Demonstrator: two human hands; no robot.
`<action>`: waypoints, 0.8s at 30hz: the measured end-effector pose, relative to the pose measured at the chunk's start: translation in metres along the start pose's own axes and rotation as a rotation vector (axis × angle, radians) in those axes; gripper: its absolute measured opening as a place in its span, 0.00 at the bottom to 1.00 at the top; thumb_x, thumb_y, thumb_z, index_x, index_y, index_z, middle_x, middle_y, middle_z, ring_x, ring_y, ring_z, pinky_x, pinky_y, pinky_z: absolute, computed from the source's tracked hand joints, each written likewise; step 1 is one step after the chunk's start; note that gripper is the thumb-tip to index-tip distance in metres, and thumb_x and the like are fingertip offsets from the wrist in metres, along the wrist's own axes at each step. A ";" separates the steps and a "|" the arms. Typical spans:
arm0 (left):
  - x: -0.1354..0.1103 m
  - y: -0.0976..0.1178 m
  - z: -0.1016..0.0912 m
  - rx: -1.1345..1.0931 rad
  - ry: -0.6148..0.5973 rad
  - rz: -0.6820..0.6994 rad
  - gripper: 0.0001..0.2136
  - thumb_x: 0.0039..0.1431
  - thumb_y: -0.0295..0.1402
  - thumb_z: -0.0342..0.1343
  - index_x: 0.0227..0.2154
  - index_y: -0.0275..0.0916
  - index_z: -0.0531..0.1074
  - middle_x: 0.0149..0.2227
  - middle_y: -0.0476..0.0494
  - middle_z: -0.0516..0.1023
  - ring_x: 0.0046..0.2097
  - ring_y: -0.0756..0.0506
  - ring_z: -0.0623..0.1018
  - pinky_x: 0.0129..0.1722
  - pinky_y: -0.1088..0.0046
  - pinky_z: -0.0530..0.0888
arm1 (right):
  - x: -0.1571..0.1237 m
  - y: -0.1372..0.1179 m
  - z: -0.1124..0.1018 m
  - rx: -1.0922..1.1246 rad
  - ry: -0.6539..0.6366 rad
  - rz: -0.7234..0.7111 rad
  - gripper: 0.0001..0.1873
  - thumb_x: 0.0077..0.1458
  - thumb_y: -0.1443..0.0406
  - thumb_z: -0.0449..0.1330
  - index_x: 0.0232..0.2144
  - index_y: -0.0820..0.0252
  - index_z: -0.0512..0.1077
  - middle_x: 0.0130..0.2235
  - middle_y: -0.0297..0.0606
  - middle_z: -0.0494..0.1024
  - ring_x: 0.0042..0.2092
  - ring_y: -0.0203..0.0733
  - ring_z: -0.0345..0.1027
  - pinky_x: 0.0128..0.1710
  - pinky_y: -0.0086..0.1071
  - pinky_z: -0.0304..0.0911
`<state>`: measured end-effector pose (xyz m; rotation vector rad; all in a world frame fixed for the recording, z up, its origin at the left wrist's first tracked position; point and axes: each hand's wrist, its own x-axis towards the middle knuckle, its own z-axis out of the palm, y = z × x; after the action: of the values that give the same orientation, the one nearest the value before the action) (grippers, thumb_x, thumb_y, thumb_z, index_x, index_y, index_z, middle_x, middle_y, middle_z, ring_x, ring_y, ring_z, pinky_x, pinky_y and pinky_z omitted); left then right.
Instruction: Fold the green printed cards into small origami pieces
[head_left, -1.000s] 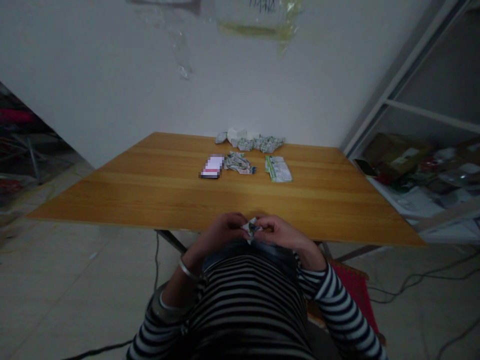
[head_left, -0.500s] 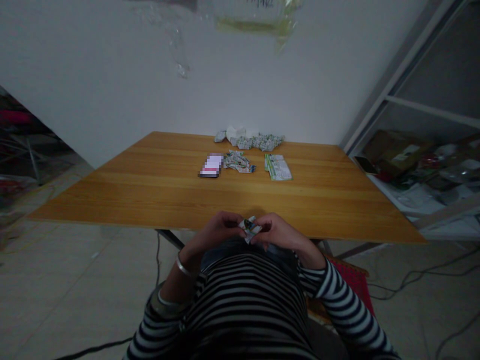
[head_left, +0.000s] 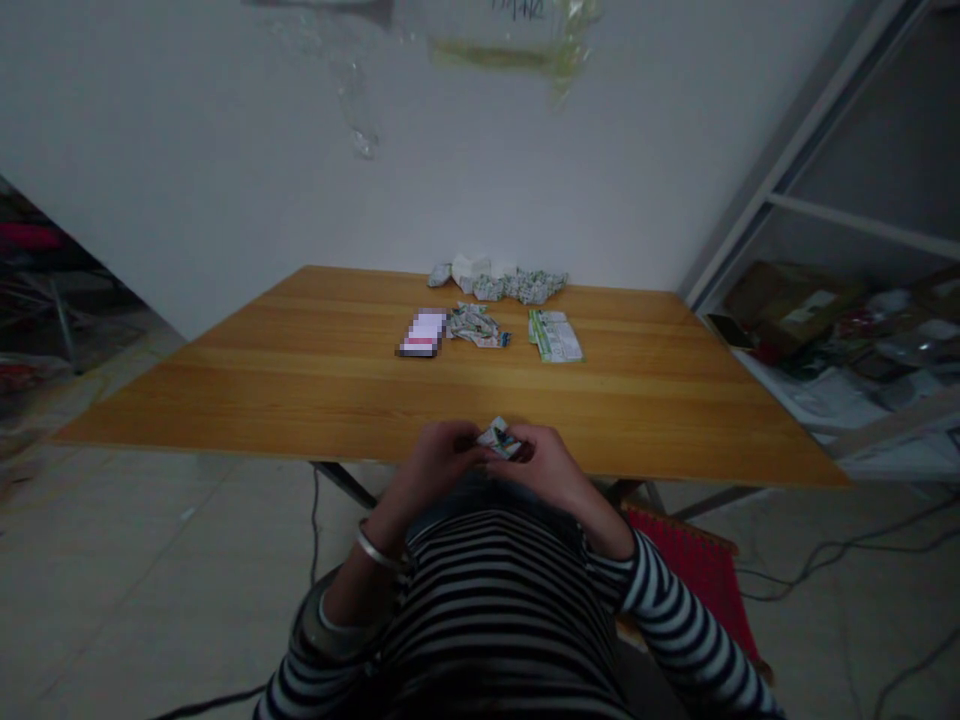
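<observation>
Both my hands meet at the near edge of the wooden table [head_left: 300,390], pinching a small folded piece of printed paper [head_left: 499,439] between them. My left hand [head_left: 437,463] grips its left side with curled fingers; a silver bangle sits on that wrist. My right hand [head_left: 551,465] holds the right side, fingers closed. Farther out on the table lie a loose heap of folded paper pieces [head_left: 478,325], a flat stack of green printed slips [head_left: 556,336], and a row of more folded pieces [head_left: 499,281] along the far edge.
A small blurred card [head_left: 424,332] lies left of the heap. A metal shelf unit [head_left: 840,300] with boxes and clutter stands at the right. A red seat [head_left: 694,580] shows under me, and cables [head_left: 847,555] run over the tiled floor.
My hands have shifted slightly forward and closer together, turning the folded paper between the fingers. The things on the table have not moved.
</observation>
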<state>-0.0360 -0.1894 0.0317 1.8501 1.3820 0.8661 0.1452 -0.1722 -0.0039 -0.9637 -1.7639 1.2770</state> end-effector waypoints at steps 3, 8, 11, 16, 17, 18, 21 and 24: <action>-0.001 0.001 -0.002 -0.005 0.036 -0.001 0.08 0.51 0.34 0.60 0.23 0.34 0.77 0.21 0.49 0.75 0.26 0.48 0.71 0.26 0.76 0.63 | -0.001 -0.002 0.002 0.045 0.057 -0.014 0.16 0.46 0.60 0.69 0.37 0.61 0.76 0.33 0.35 0.80 0.31 0.38 0.72 0.29 0.28 0.65; -0.002 0.005 -0.009 -0.016 0.011 0.039 0.08 0.53 0.34 0.60 0.25 0.35 0.78 0.24 0.47 0.79 0.28 0.47 0.74 0.29 0.75 0.67 | -0.004 -0.009 0.000 0.116 0.131 -0.012 0.10 0.51 0.58 0.65 0.28 0.59 0.72 0.27 0.32 0.76 0.29 0.37 0.71 0.27 0.28 0.65; -0.002 0.007 -0.007 -0.143 -0.024 0.038 0.10 0.57 0.35 0.57 0.25 0.36 0.77 0.24 0.47 0.79 0.28 0.48 0.75 0.30 0.75 0.69 | -0.005 -0.012 0.003 0.100 0.291 -0.056 0.13 0.53 0.57 0.62 0.24 0.58 0.69 0.24 0.31 0.71 0.26 0.36 0.67 0.25 0.27 0.62; -0.003 0.011 0.005 -0.478 0.067 -0.031 0.10 0.57 0.39 0.60 0.31 0.35 0.74 0.24 0.49 0.78 0.27 0.49 0.77 0.30 0.75 0.74 | -0.006 -0.018 0.016 0.170 0.481 -0.096 0.14 0.54 0.55 0.62 0.26 0.58 0.67 0.21 0.28 0.67 0.22 0.33 0.61 0.23 0.27 0.57; -0.003 0.012 0.007 -0.537 0.088 -0.039 0.11 0.56 0.40 0.61 0.33 0.36 0.72 0.23 0.50 0.78 0.26 0.49 0.77 0.29 0.75 0.75 | -0.005 -0.020 0.019 0.184 0.510 -0.108 0.14 0.54 0.55 0.62 0.26 0.57 0.66 0.20 0.28 0.67 0.22 0.33 0.61 0.23 0.27 0.57; -0.003 0.014 0.009 -0.583 0.109 -0.046 0.13 0.55 0.41 0.62 0.35 0.37 0.69 0.22 0.51 0.77 0.25 0.49 0.77 0.27 0.75 0.75 | -0.005 -0.021 0.021 0.200 0.535 -0.121 0.14 0.55 0.55 0.62 0.26 0.57 0.66 0.21 0.29 0.68 0.23 0.33 0.62 0.23 0.27 0.58; -0.003 0.018 0.010 -0.627 0.138 -0.060 0.18 0.55 0.43 0.62 0.42 0.39 0.64 0.20 0.54 0.77 0.21 0.50 0.76 0.23 0.77 0.74 | -0.003 -0.025 0.026 0.280 0.562 -0.128 0.14 0.54 0.55 0.63 0.33 0.55 0.64 0.24 0.30 0.73 0.25 0.36 0.67 0.26 0.28 0.62; -0.004 0.022 0.009 -0.564 0.065 -0.075 0.16 0.58 0.45 0.58 0.39 0.36 0.69 0.19 0.52 0.76 0.21 0.50 0.76 0.22 0.78 0.72 | -0.001 -0.028 0.027 0.329 0.538 -0.115 0.20 0.53 0.57 0.64 0.43 0.54 0.61 0.25 0.29 0.74 0.26 0.37 0.70 0.27 0.28 0.64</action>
<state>-0.0181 -0.1991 0.0440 1.3405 1.0884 1.1443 0.1174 -0.1906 0.0167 -0.8943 -1.1373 1.0647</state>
